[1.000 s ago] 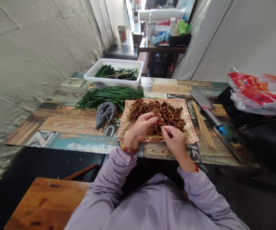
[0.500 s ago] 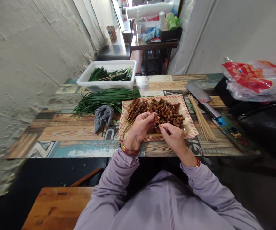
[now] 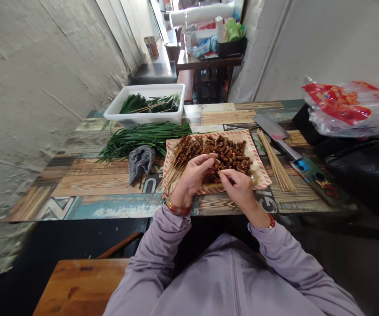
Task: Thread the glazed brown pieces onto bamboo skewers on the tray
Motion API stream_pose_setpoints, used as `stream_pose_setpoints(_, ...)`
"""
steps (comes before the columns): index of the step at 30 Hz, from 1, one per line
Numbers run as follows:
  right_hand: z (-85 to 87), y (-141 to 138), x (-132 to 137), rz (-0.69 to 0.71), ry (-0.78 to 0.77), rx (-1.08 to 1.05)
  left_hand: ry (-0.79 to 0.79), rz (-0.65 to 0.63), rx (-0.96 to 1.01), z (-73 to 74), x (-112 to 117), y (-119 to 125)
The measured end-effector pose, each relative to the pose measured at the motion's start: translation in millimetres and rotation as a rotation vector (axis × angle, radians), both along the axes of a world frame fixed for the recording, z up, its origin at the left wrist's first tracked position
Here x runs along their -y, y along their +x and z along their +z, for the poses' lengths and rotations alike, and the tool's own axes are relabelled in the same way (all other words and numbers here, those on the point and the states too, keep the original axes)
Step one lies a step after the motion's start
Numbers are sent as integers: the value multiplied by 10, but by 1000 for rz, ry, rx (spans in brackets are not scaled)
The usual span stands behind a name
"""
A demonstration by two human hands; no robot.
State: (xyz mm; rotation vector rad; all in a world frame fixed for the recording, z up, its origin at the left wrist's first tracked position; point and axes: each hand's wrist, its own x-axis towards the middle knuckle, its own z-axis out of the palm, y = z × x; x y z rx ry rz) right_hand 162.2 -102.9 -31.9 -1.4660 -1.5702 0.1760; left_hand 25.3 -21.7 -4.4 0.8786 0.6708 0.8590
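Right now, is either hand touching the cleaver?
No: the left hand and right hand are over the striped sheet, while the cleaver lies on the table further right.

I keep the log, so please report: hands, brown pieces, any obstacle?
Left hand pinching a piece; right hand apparently on a stick. Brown pieces heaped on striped paper. Knife beside bare sticks, apart from hands.

Left wall (image 3: 21,79): off-white, rough, ridged, running toward the far end. Right wall (image 3: 324,44): pale, mostly plain. Table (image 3: 90,186): plank-patterned patchwork top in brown, blue, white and black, with printed letters. Second table (image 3: 209,63): dark wood, farther back. Black seat (image 3: 153,72): beside the left wall, shiny on top. Bench (image 3: 185,80): reddish brown, narrow, near the second table. Wooden seat (image 3: 80,285): orange-brown, lower left, partly out of view. Light: brightest at the far end.
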Motion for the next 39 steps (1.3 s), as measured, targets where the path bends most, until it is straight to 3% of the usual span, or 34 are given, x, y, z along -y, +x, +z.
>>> stream_pose_setpoints(7, -48, 7, 11, 60, 0, 34, 9, 193, 119, -10, -82, -38)
stream_pose_setpoints(33, -51, 23, 15, 58, -16, 62, 50, 145, 59, -6, -51, -26)
stream_pose_setpoints(39, -51, 32, 42, 81, -9, 82, -27, 241, 166, 7, -106, -71)
